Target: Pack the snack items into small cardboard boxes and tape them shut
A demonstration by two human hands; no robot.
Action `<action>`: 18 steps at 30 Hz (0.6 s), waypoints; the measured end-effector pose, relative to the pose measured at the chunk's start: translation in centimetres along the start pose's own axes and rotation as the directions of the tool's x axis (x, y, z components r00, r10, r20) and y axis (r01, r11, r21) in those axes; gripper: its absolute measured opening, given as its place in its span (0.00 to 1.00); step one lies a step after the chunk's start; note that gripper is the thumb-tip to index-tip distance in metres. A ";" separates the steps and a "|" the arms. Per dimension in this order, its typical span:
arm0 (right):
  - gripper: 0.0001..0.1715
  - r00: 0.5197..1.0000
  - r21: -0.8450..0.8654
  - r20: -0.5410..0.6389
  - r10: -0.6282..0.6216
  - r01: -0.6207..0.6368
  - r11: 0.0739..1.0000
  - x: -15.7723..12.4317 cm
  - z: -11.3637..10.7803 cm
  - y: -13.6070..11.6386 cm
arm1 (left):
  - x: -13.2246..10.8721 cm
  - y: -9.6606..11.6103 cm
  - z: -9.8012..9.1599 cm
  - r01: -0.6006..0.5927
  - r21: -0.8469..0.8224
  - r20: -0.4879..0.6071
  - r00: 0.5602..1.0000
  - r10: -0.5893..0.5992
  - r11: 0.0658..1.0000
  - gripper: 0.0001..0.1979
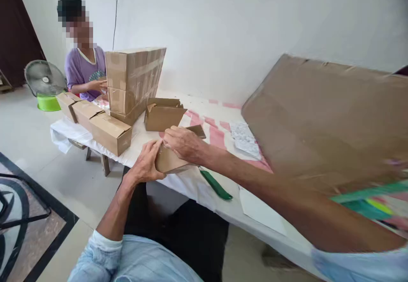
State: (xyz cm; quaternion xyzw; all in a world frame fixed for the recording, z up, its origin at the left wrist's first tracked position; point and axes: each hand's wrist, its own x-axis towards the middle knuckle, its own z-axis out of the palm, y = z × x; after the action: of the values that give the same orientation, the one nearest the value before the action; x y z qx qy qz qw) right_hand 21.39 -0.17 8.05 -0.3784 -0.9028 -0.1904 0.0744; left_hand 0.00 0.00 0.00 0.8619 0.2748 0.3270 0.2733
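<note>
I have both hands on one small cardboard box (pixel 172 159), directly between them and over the near edge of the bench (pixel 188 185). My left hand (pixel 147 159) is partly spread, thumb and fingers wrapped around the box's left end. My right hand (pixel 182 141) reaches across from the right, its fingers curled tightly down onto the upper edge; I can't tell whether they pinch the cardboard or only press it. The hands nearly meet at that left corner, so neither is clearly nearer. The box's long axis seems to run rightward from my left palm, under my right wrist, where I lose it. A loose flap (pixel 198 131) juts out beyond my right knuckles. The green-handled tool (pixel 216 185) lies just right of the box, nearside of my right forearm.
</note>
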 end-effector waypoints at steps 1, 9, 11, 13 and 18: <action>0.13 1.000 0.022 -0.012 0.007 -0.007 1.000 0.0 -0.1 0.1 | 0.0 0.0 0.0 -0.005 0.000 0.000 1.000 0.005 1.000 0.64; 0.10 0.952 0.504 -0.131 0.277 -0.176 0.845 0.1 -3.1 0.5 | -0.6 -0.4 -0.3 -0.032 -0.019 -0.019 0.999 0.032 0.999 0.65; 0.10 0.912 0.620 -0.150 0.383 -0.215 0.755 -0.5 -4.3 0.5 | -0.9 -1.2 -0.4 -0.022 -0.031 -0.028 0.999 0.021 0.999 0.65; 0.10 0.848 0.703 -0.181 0.498 -0.243 0.668 -1.9 -5.3 0.6 | -1.2 -2.4 -0.6 -0.014 -0.046 -0.041 0.999 0.012 0.999 0.65; 0.10 0.578 0.734 -0.340 0.742 -0.330 0.593 -9.4 -5.0 2.6 | -1.8 -6.8 -0.8 0.043 -0.130 -0.109 0.992 -0.058 0.991 0.63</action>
State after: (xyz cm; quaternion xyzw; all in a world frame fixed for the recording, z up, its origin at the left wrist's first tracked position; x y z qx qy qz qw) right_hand 29.78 -6.60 10.74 -0.5199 -0.6634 0.0265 0.5375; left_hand -3.74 3.78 -4.63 0.8157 0.2901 0.3847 0.3201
